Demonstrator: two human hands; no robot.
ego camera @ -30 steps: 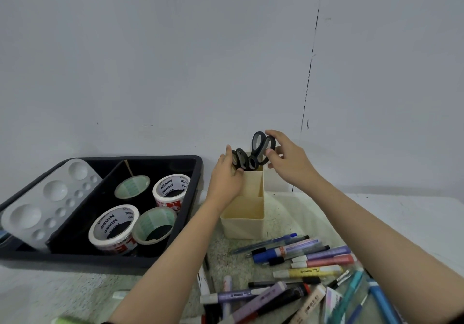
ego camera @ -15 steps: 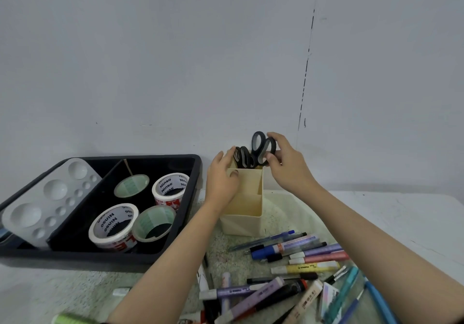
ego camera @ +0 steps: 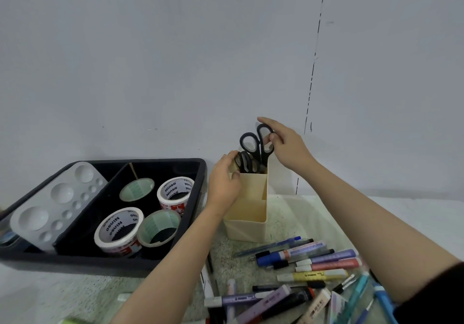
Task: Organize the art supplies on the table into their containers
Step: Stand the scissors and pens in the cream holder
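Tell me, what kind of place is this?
Probably an art or craft table set against a plain wall. The clues: a grey plastic paint palette with round wells, a heap of coloured markers and pens, and black-handled scissors standing in a cream plastic pen holder.

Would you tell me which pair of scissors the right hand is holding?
The right hand pinches the taller pair, handles high above the holder; the shorter pair sits by the left hand.

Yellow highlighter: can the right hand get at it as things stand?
Probably not yet: the right hand pinches the taller scissors standing in the cream holder. Otherwise the yellow highlighter lies uncovered close by.
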